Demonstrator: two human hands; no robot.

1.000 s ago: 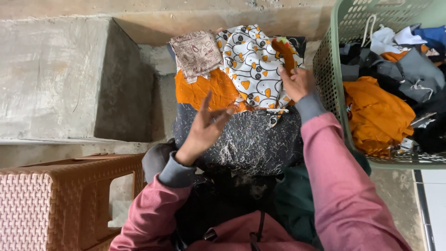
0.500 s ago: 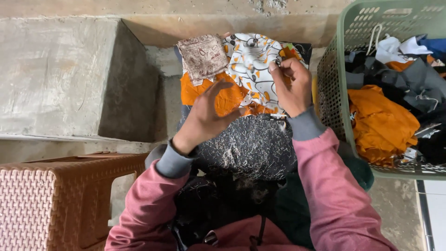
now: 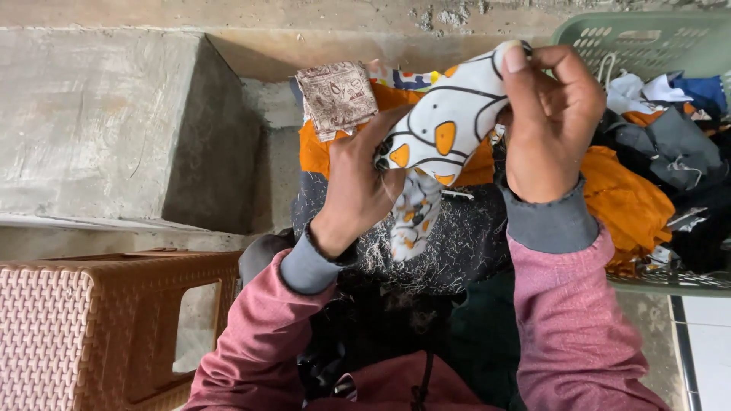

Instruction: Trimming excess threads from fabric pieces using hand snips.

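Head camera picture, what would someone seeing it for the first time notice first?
Most likely the white patterned cloth with orange spots and black lines, lifted at centre between the left hand and the right hand. To the right, a green laundry basket holds mixed clothes, among them an orange garment. At lower left stands a brown woven-look plastic stool beside a grey concrete block.

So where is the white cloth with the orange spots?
In the head view, the white spotted cloth is up in the middle, held between the left hand and right hand, just left of the green laundry basket.
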